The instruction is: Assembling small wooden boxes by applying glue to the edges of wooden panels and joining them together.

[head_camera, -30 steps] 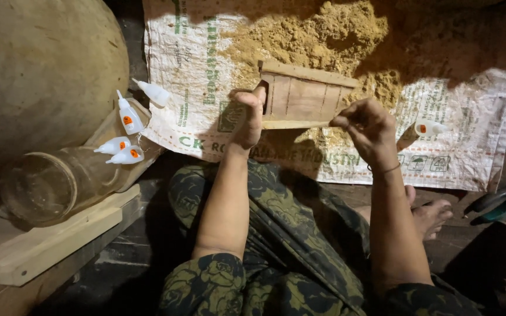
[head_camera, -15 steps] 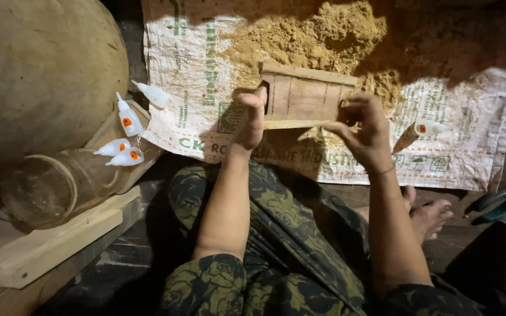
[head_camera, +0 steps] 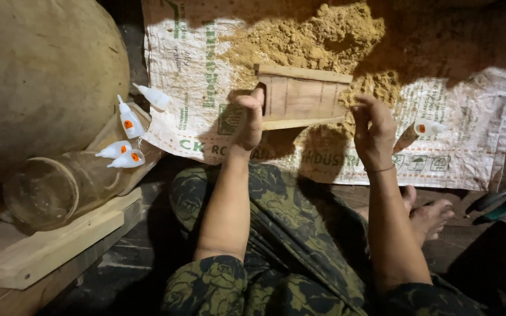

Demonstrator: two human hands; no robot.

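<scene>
Left hand (head_camera: pixel 248 120) fingers clamp the left end of a small open box of thin pale wooden slats (head_camera: pixel 301 96); right hand (head_camera: pixel 375 131) fingers curl loosely at its right end, grip uncertain. The box hangs above the sawdust heap (head_camera: pixel 317 35) on the printed woven sack (head_camera: pixel 475 134), near its far edge; it looks light, stiff, fragile at joints, best held by the end walls.

Dark plank floor (head_camera: pixel 118 257) is carrying a printed woven sack (head_camera: pixel 206 88), spread flat. Sawdust heap (head_camera: pixel 311 41) w/ small glue bottle (head_camera: pixel 426 127) is lying on the sack.
</scene>
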